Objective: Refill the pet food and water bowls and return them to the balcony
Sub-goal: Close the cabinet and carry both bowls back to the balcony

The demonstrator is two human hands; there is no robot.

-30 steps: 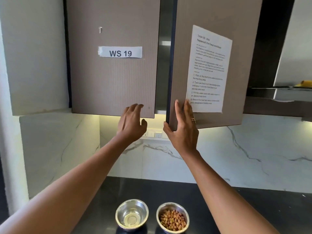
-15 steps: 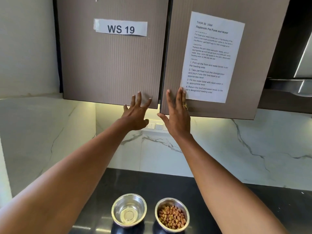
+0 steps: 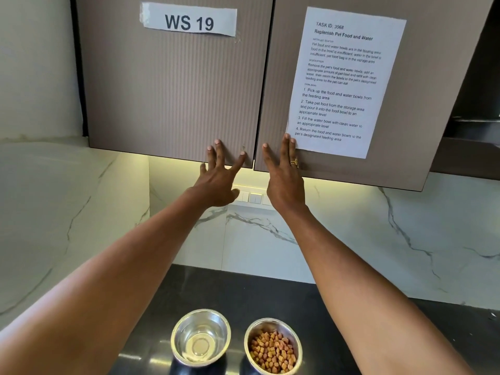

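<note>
- Two steel bowls stand side by side at the near edge of the dark bench [image 3: 216,288], close together; whether they touch cannot be told.
- The water bowl [image 3: 180,327], on the left, holds a shallow pool of clear water.
- The food bowl [image 3: 249,337], on the right, is filled with brown kibble [image 3: 273,350].
- Both of the person's bare arms reach up over the bowls to the wall cupboard above the bench.
- The left hand [image 3: 219,180] lies against the lower corner of the left cupboard door [image 3: 173,90], its fingers [image 3: 219,154] straight and spread wide, holding nothing.
- The right hand [image 3: 284,182] lies flat on the lower corner of the right cupboard door [image 3: 422,104], its fingers [image 3: 284,150] straight and close together, holding nothing; a gold ring [image 3: 294,162] shows on one of them.
- The fingertips of the right hand touch the bottom corner of a printed task sheet [image 3: 343,82] stuck to that door, headed "Replenish Pet Food and Water".
- A paper label [image 3: 189,21] reading "WS 19" is taped to the left door.
- Only a thin seam separates the two doors.
- A row of white switches [image 3: 254,197] sits on the veined marble wall [image 3: 351,239] beneath the lit underside of the cupboard.
</note>
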